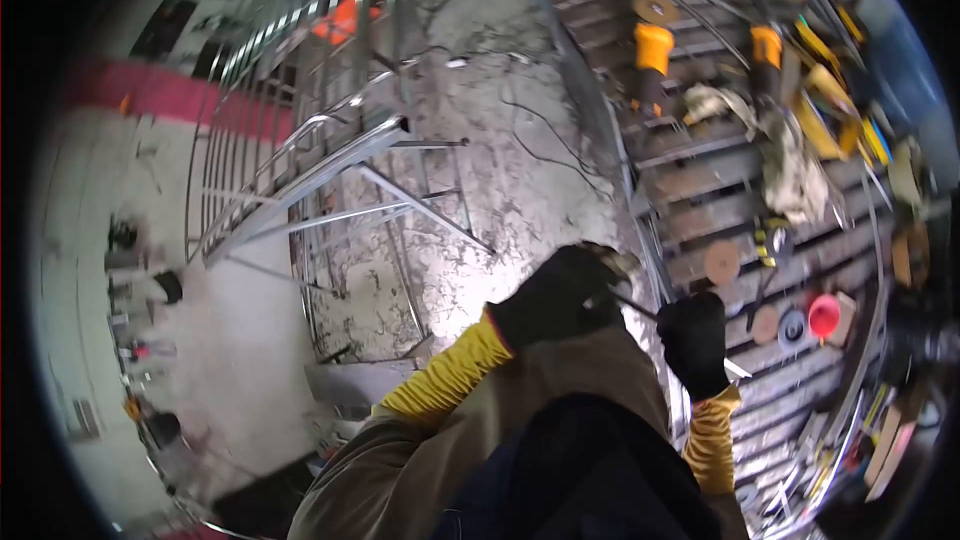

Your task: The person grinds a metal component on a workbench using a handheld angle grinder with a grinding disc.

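My left hand (560,295), in a black glove with a yellow sleeve, is closed in front of my body. Its fingers wrap round something that I cannot make out. My right hand (695,340), also gloved in black, is closed at the slatted table's near edge. A thin dark rod (636,308) runs between the two hands, and its right end goes into my right fist. Just right of that hand, a pale pointed piece (737,368) sticks out. A round brown disc (722,261) lies on the slats above my right hand.
The slatted metal table (700,180) fills the right side, with orange-yellow power tools (653,48), rags (795,175), a tape measure (773,241) and a red round item (824,316). A metal tube frame (345,160) stands at the upper left. Cables cross the floor.
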A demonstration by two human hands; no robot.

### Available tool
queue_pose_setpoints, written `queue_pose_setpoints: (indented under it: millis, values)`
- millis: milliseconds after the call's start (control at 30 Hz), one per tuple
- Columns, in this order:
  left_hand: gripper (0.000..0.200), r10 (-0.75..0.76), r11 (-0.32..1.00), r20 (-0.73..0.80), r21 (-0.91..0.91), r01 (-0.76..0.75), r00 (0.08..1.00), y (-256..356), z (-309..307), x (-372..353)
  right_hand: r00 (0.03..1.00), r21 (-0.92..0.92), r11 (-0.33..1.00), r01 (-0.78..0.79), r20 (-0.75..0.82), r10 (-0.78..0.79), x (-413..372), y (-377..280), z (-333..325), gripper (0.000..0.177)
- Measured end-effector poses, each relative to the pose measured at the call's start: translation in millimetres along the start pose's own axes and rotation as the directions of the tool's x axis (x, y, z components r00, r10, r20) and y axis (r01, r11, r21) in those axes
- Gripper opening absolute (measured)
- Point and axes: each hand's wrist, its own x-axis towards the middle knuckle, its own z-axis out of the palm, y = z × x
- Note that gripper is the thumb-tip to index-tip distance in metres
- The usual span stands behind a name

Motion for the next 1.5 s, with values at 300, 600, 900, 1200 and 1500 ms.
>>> queue_pose_setpoints:
  millis: [300,600,900,1200,1500]
  values:
    - [0.034,-0.492,0.870,0.100,0.020,0.493,0.865,-24,-40,-60,0.913,-0.076,0.922,0.379,-0.131,-0.386,135,-109,-20,0.021]
    - [0.029,-0.750,0.418,0.051,-0.736,0.532,0.660,-101,-151,-245,0.999,0.887,0.461,-0.037,0.016,0.048,191,-258,40,0.029]
    - [0.050,-0.684,0.549,0.072,-0.604,0.578,0.726,-124,-232,-316,0.891,0.867,0.489,-0.090,0.290,-0.349,267,-358,83,0.028]
    - [0.037,-0.768,0.638,-0.569,-0.638,0.430,0.295,-216,-222,-469,0.992,0.608,0.788,0.098,0.003,-0.126,418,-329,8,0.029]
    - [0.025,-0.992,0.045,-0.055,-0.995,0.086,-0.114,-192,-116,-605,0.990,0.603,0.789,-0.122,0.133,0.051,536,-321,10,0.046]
